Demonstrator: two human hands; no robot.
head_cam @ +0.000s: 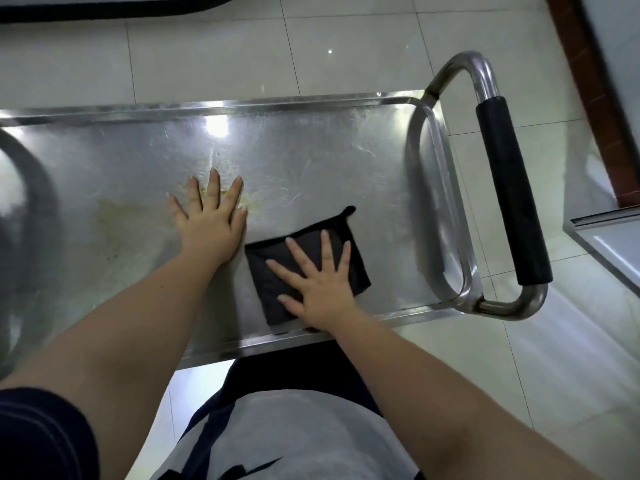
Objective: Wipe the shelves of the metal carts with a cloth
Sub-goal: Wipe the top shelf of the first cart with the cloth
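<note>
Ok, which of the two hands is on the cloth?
The right hand: it lies flat with spread fingers on the dark cloth. The left hand rests flat on the bare metal shelf, near yellowish stains.

Black cloth [277, 268], silver shelf [311, 161] (yellowish stains), black handle sleeve [512, 192], pale floor tiles [207, 57]

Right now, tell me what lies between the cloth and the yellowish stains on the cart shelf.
The left hand lies flat on the shelf, right beside the cloth under the right hand, across the path to the yellowish stains. Nothing else is in the way.
</note>
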